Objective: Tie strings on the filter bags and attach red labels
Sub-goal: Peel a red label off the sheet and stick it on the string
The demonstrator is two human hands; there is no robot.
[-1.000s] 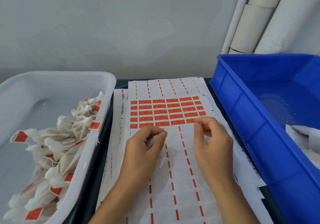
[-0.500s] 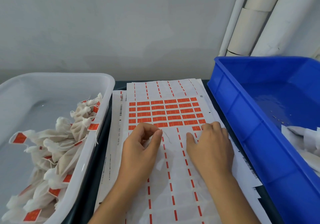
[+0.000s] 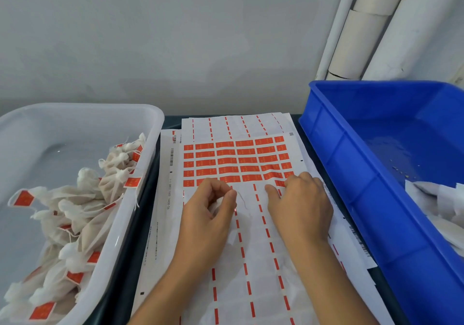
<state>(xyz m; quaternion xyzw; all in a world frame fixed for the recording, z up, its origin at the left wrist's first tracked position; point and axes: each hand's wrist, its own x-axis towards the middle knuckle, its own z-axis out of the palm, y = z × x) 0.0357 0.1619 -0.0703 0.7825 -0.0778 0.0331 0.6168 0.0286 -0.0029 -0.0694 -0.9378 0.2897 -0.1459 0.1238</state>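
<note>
A label sheet [image 3: 238, 237] lies in front of me, with rows of red labels [image 3: 236, 160] on its far half. My left hand [image 3: 208, 214] grips a white filter bag [image 3: 218, 205], mostly hidden in the fist; its thin string [image 3: 243, 200] trails to the right over the sheet. My right hand [image 3: 300, 206] lies on the sheet at the lowest row of red labels, fingertips down on a label at the right end. Whether it pinches a label I cannot see.
A white tub [image 3: 140, 199] on the left holds several tied bags with red labels [image 3: 82, 211]. A blue crate [image 3: 356, 174] on the right holds white untied bags [image 3: 437, 204]. White pipes [image 3: 364, 28] stand against the grey wall behind.
My right hand has dropped from pinching up by the label row to lying flat on the sheet. The left hand keeps its hold on the bag, and the string now trails free.
</note>
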